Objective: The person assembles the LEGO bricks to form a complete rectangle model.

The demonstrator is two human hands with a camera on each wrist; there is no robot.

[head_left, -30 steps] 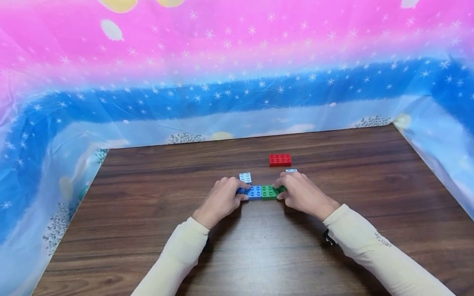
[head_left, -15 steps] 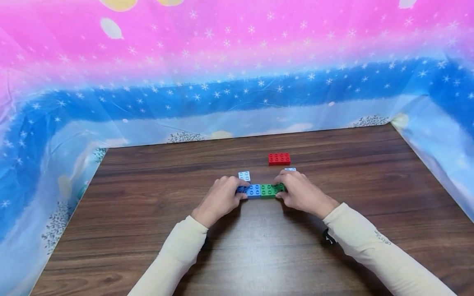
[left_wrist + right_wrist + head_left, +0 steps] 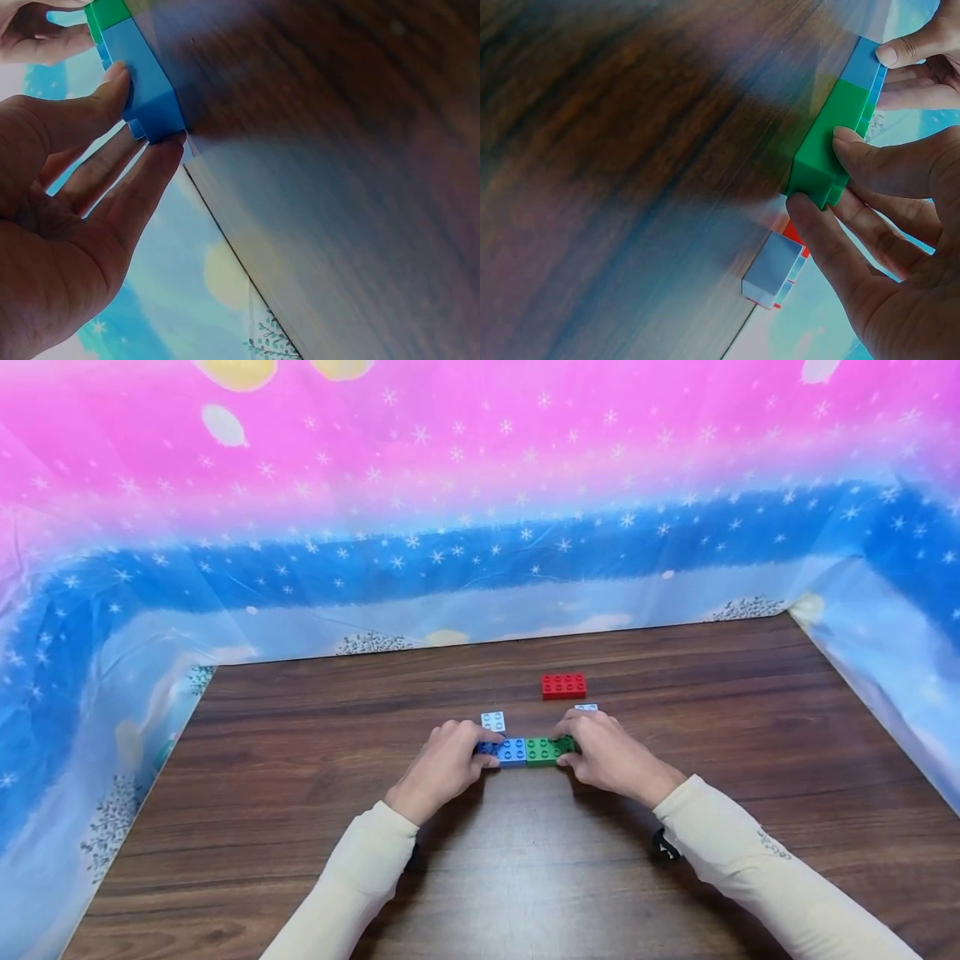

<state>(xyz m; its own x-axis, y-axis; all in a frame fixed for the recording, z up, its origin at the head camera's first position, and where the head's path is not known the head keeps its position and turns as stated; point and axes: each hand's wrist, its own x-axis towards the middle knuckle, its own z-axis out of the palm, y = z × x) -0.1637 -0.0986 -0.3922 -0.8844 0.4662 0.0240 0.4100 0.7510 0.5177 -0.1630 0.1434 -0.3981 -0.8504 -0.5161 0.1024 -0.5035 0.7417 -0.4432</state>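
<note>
A blue toy building brick (image 3: 513, 750) and a green toy building brick (image 3: 538, 751) lie end to end on the table, their short ends meeting. My left hand (image 3: 444, 766) pinches the blue brick at its left part, thumb on the near side. In the left wrist view the thumb presses the blue brick's long side (image 3: 142, 75) and a fingertip touches its end. My right hand (image 3: 615, 754) pinches the green brick's right part the same way; the right wrist view shows the thumb on its long side (image 3: 821, 142). Fingers cover both outer ends from above.
Behind the left hand sits a light-blue square brick (image 3: 492, 721). Another light-blue brick (image 3: 587, 707) is partly hidden behind the right hand. Farther back lies a red brick (image 3: 563, 686). A patterned cloth (image 3: 450, 543) hangs along the wooden table's (image 3: 300, 702) back edge.
Both hands keep their hold on the blue and green bricks, which stay end to end. Only a slight shift of the head view shows.
</note>
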